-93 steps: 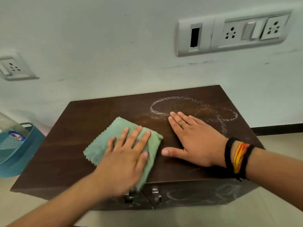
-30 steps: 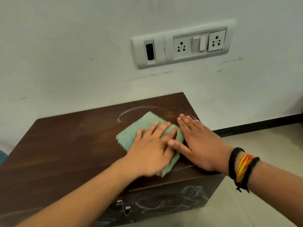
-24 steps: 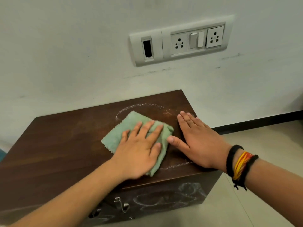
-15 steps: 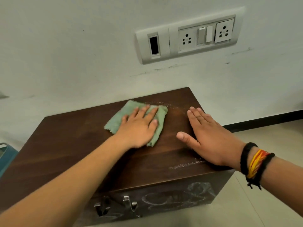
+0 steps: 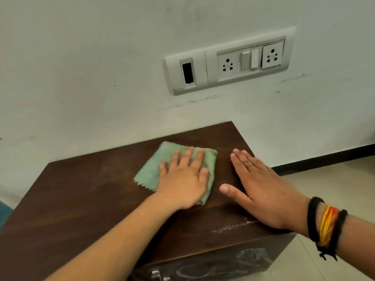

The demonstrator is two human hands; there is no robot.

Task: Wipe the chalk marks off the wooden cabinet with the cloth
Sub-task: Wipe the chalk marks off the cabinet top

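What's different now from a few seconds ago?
The left hand has pushed the green cloth rightward and toward the wall, wiping away the chalk loops on the cabinet top. The right hand stayed flat. Chalk remains by the front edge and on the front face.

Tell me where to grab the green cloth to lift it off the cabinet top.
Pinch the zigzag-edged near-left corner of the green cloth, coming from the left. It lies flat on the cabinet, and that corner sticks out past the left hand pressing it; the right hand crowds the other side.
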